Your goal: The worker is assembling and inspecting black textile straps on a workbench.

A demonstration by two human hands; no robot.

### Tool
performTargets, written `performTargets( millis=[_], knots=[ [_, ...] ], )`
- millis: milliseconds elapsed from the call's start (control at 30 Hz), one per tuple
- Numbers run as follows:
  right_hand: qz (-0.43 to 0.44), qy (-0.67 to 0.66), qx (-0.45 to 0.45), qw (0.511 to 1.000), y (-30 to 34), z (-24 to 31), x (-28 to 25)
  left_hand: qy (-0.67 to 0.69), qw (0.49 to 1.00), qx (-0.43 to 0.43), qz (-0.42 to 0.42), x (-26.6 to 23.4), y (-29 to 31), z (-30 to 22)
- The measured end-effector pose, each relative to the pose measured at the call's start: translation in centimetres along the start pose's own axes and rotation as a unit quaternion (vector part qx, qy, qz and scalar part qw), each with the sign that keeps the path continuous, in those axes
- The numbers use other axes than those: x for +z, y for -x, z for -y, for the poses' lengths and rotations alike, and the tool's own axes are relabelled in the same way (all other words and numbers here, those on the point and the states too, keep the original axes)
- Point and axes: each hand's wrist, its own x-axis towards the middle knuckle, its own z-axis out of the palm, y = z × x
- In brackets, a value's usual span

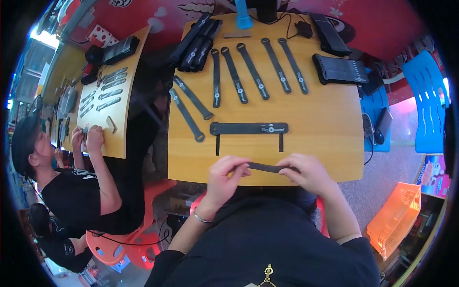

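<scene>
Left hand point(224, 174) and right hand point(308, 173) each hold a closed grip on one end of a short black strap point(267, 167), stretched level between them at the near edge of the desk point(325, 129). Just beyond the strap, a wide black band point(248, 128) lies flat across the desk with two thin black strips point(281, 142) set below its ends. Farther out, a row of long straps point(253, 71) lies fanned across the desk, with a stack of straps point(198, 43) at the far left and a black pad point(340, 69) at the far right.
</scene>
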Motion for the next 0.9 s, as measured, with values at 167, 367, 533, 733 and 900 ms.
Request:
performTargets(
  millis=[167, 367, 533, 733, 900],
  knots=[
    [0.007, -0.082, 0.014, 0.996, -0.5, -2.1, -0.4, 0.047, 0.992, -0.022, -0.116, -2.5, -0.5, 1.0],
    [-0.141, -0.312, 0.112, 0.933, -1.7, -4.1, 1.5, 0.057, 0.988, -0.03, -0.142, -3.5, -1.9, 2.2],
    [-0.182, -0.324, 0.131, 0.919, -3.1, -4.4, 2.2, 0.078, 0.981, -0.054, -0.167, -4.0, -3.0, 3.4],
    [-0.218, -0.321, 0.136, 0.912, -3.3, -5.8, 2.8, 0.153, 0.956, -0.118, -0.218, -5.3, -3.5, 5.0],
    [-0.216, -0.288, 0.14, 0.922, -3.5, -6.1, 2.9, 0.139, 0.957, -0.124, -0.221, -5.3, -4.2, 4.9]
  ],
)
